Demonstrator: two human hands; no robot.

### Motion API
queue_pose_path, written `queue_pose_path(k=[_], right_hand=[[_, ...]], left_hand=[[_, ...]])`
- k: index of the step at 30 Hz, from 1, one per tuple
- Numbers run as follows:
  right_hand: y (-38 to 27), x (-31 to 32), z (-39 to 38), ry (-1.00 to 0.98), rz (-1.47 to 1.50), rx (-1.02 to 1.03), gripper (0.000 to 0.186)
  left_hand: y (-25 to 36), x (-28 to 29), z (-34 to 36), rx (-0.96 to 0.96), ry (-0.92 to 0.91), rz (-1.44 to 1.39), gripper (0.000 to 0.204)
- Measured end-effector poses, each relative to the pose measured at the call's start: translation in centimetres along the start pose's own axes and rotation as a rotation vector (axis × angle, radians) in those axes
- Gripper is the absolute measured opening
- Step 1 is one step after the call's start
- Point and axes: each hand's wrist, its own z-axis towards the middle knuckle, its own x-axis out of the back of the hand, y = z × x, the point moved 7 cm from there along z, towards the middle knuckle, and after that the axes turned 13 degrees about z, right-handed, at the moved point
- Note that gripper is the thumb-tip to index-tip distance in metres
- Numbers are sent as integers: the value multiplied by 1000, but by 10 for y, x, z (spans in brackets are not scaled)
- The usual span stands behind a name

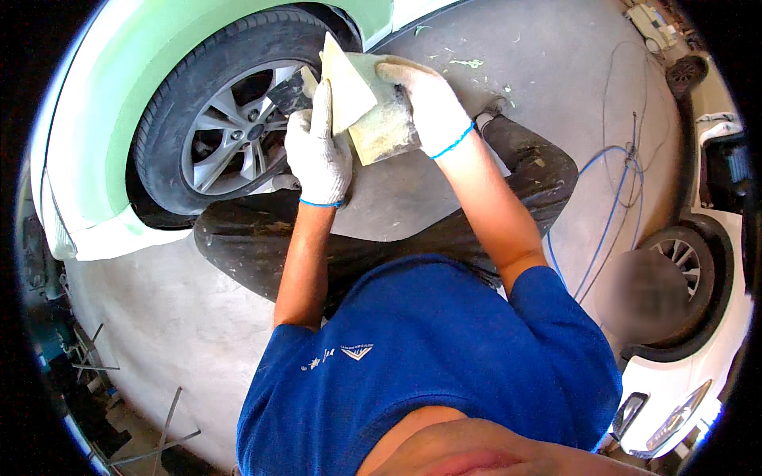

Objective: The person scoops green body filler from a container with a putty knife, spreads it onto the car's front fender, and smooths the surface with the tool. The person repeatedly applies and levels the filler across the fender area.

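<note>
My left hand point(317, 151) and my right hand point(429, 107) wear white knit gloves with blue cuffs and are raised before the car's wheel. My left fingers grip a folded pale yellow sheet point(348, 91), which looks like sandpaper, with a small dark worn piece point(290, 94) behind them. My right fingers curl over the top edge of a larger, worn yellow-grey sheet point(382, 136), partly hidden behind the pale one. The wheel point(202, 83) has a black tire and silver spokes and sits in a pale green fender point(103, 127).
I sit on the grey floor point(159, 317), legs point(540, 174) bent. Blue and dark hoses point(595, 159) lie at the right, beside another white car point(714, 341). Thin metal rods point(171, 412) lie at lower left. Pale scraps point(467, 63) are scattered near the green car.
</note>
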Motion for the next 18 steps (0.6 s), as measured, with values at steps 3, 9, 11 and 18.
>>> queue_pose_path(k=[3,9,11,18], right_hand=[[-13,-7,-2,46,-4,106,27],[-72,2,-2,80,-266,646,21],[-86,5,-3,113,-430,741,24],[-52,-23,0,-95,-604,405,21]], left_hand=[[3,-8,-8,46,-16,-31,76],[-24,-51,-40,313,-281,-743,57],[-27,-44,-35,565,-415,-947,44],[-19,-38,-24,500,-638,-917,44]])
